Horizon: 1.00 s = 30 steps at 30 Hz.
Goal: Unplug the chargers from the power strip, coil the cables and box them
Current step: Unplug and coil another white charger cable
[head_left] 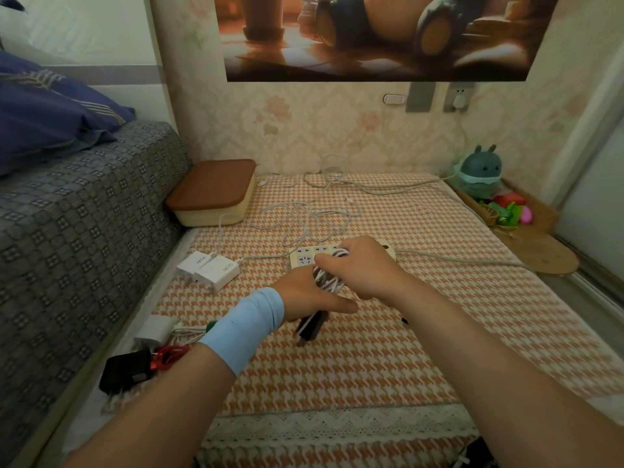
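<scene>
White cable (329,280) sits half-coiled between your hands, just in front of the power strip (304,259). Your right hand (366,270) curls its fingers round the loops. Your left hand (309,295) holds them from beneath, fingers hidden, with a black charger (312,327) hanging below. Keep the loops even, tuck in the tail, then box it in the lidded box (212,194) beyond the strip, to its left.

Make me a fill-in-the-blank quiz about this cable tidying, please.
The left hand and right hand grip a bundled cable coloured ___.
The cream plastic box has a ___ lid.
The coiled cable beside the black square charger nearest the grey bed is ___.
___ white block chargers lie left of the cream power strip.
Missing: white, brown, red, two.
</scene>
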### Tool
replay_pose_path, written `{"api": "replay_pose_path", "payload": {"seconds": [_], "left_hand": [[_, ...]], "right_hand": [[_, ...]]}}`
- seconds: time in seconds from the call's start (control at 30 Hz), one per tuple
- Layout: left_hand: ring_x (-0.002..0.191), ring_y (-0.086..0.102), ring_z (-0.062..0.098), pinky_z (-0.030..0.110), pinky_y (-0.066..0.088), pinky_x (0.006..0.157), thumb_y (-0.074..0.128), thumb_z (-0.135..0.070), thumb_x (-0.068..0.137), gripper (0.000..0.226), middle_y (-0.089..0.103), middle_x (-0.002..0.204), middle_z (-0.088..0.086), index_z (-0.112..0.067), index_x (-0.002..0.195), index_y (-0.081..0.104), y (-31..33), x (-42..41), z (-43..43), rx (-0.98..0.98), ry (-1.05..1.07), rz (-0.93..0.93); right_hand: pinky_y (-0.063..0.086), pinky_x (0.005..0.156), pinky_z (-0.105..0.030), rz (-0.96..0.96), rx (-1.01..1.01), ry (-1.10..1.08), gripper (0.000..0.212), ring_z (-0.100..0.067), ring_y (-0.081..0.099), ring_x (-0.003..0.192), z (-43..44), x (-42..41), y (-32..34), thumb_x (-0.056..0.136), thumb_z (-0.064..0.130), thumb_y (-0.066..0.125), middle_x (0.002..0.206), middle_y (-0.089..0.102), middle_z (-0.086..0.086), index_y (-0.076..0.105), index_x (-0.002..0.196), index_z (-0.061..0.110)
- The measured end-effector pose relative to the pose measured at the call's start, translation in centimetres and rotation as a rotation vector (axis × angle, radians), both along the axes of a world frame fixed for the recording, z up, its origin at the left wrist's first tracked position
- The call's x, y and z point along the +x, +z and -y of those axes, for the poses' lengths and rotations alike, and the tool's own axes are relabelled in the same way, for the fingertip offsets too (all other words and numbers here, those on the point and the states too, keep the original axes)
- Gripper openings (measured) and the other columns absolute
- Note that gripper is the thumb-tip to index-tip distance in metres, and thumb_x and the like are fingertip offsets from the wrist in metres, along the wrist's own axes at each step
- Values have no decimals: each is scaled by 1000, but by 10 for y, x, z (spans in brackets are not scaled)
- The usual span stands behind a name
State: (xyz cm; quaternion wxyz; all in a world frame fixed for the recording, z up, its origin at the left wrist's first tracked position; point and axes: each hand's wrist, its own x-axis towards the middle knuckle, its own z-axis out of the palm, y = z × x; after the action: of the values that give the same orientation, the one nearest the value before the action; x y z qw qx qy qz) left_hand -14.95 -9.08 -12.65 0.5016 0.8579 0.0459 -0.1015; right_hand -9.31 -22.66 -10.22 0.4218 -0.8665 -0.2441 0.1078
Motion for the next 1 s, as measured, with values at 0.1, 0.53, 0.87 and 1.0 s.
{"api": "replay_pose_path", "payload": {"seconds": [0.1, 0.53, 0.87, 1.0], "left_hand": [[79, 69, 33, 44, 57, 73, 78, -32, 76, 28, 66, 81, 12, -8, 85, 67, 2, 3, 2, 84, 55, -84], [50, 57, 16, 29, 53, 55, 55, -23, 96, 29, 66, 64, 6, -4, 79, 69, 18, 3, 7, -429, -232, -369], [90, 66, 29, 43, 56, 85, 75, -60, 72, 51, 69, 98, 7, -18, 100, 70, 30, 29, 16, 225, -107, -81], [75, 60, 23, 36, 57, 71, 75, -53, 75, 52, 63, 90, 6, -13, 106, 64, 26, 34, 37, 131, -58, -130]], "right_hand": [[32, 41, -32, -24, 13, -9, 43, -13, 33, 31, 2, 0, -1, 95, 45, 64, 44, 38, 1, 67, 90, 2], [40, 52, -28, 360, 48, 214, 42, -12, 48, 50, 17, 9, 5, 99, 32, 60, 55, 56, 3, 61, 57, 24], [38, 50, -13, 208, 28, 78, 43, -19, 47, 52, 38, 33, 6, 99, 26, 58, 60, 54, -13, 58, 67, -2], [40, 54, -9, 162, 50, 19, 31, 3, 52, 51, 41, 38, 2, 99, 25, 60, 61, 59, 9, 65, 71, 13]]}}
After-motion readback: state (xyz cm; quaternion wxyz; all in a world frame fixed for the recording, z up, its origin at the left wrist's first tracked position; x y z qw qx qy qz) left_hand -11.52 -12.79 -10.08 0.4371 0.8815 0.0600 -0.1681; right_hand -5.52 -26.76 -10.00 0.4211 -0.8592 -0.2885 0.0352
